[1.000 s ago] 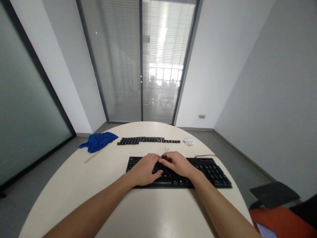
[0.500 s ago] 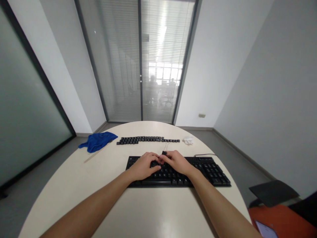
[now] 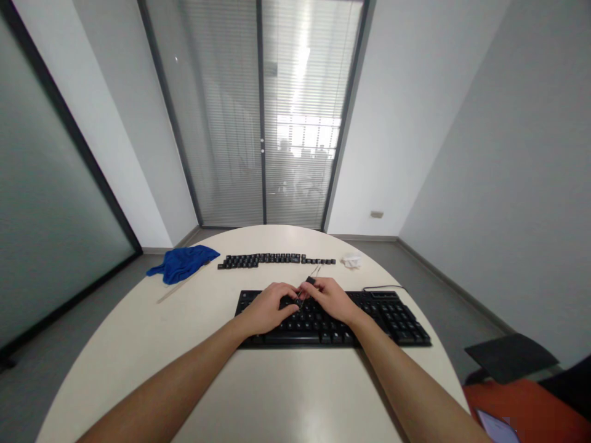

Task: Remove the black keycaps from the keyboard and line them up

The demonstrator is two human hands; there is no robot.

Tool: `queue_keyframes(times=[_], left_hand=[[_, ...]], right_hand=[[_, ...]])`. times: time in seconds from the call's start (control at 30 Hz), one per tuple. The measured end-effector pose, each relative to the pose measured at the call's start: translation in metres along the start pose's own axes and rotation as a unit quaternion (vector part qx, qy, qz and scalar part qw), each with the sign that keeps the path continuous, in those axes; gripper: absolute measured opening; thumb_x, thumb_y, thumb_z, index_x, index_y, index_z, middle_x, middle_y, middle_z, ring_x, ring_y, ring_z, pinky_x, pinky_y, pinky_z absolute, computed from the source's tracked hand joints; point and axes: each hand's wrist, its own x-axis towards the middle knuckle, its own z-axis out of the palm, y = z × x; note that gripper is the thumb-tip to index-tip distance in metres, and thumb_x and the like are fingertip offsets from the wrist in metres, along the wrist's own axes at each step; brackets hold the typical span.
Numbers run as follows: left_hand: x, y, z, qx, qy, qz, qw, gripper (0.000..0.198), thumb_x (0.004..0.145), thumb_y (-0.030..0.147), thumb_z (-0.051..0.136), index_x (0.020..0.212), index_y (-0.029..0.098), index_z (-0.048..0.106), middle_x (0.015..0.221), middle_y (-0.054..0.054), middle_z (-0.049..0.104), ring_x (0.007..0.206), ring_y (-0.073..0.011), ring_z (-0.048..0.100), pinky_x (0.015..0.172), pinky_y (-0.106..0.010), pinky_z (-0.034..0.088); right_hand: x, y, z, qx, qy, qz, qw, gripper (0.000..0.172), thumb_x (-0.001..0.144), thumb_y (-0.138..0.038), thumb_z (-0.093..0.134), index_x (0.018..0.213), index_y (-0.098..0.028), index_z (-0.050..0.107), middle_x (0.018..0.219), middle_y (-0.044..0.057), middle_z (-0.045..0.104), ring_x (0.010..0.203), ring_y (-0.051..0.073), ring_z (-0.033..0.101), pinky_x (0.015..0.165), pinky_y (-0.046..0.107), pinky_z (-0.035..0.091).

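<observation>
A black keyboard (image 3: 286, 339) lies across the table in front of me, and my two hands are over its left and middle part. My right hand (image 3: 333, 299) pinches a keycap puller (image 3: 311, 280) with a black grip and thin wire loops. It tilts, one wire end pointing up and away, the other down toward the keys. My left hand (image 3: 268, 307) rests on the keyboard's left side, thumb and index finger apart around the puller's lower wires. Whether its fingertips touch a keycap is too small to tell.
Beyond the keyboard, loose black keycaps (image 3: 240, 261) stand in rows. A blue cloth (image 3: 184, 263) and a thin stick (image 3: 178, 289) lie left, a crumpled white tissue (image 3: 351, 261) right. The keyboard's cable (image 3: 383, 287) runs along its back edge. An orange chair (image 3: 530, 409) holds a phone (image 3: 496, 426).
The keycap puller in my right hand has tipped to the right and slightly up, showing more of its lower wires. My left hand has barely moved.
</observation>
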Motion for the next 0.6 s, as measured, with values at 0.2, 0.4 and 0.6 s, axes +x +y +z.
queue_keyframes(times=[0.2, 0.4, 0.6], left_hand=[[0.0001, 0.001, -0.0026, -0.024, -0.008, -0.029, 0.999, 0.018, 0.083, 0.023, 0.064, 0.102, 0.021, 0.064, 0.109, -0.004, 0.069, 0.107, -0.0213, 0.059, 0.101, -0.038, 0.042], [0.0002, 0.0014, -0.0017, -0.04, 0.003, -0.048, 0.998, 0.023, 0.081, 0.02, 0.065, 0.103, 0.021, 0.061, 0.104, -0.004, 0.067, 0.102, -0.0207, 0.06, 0.095, -0.035, 0.045], [-0.0011, 0.007, -0.0033, -0.009, 0.01, -0.015, 1.0, 0.019, 0.085, 0.02, 0.06, 0.103, 0.022, 0.06, 0.104, -0.004, 0.067, 0.101, -0.0205, 0.06, 0.093, -0.035, 0.045]], right_hand=[[0.0003, 0.0005, 0.001, 0.02, -0.008, 0.01, 1.0, 0.045, 0.091, -0.055, 0.051, 0.081, -0.017, 0.073, 0.08, 0.006, 0.075, 0.078, 0.021, 0.068, 0.077, 0.032, 0.052], [0.0011, -0.0023, 0.001, 0.01, -0.006, 0.024, 1.0, 0.049, 0.089, -0.058, 0.051, 0.073, -0.016, 0.072, 0.072, 0.005, 0.074, 0.07, 0.019, 0.067, 0.072, 0.03, 0.051], [0.0021, -0.0024, 0.0011, 0.026, -0.004, 0.018, 0.999, 0.047, 0.091, -0.056, 0.05, 0.077, -0.015, 0.07, 0.073, 0.006, 0.073, 0.071, 0.019, 0.068, 0.074, 0.03, 0.051]])
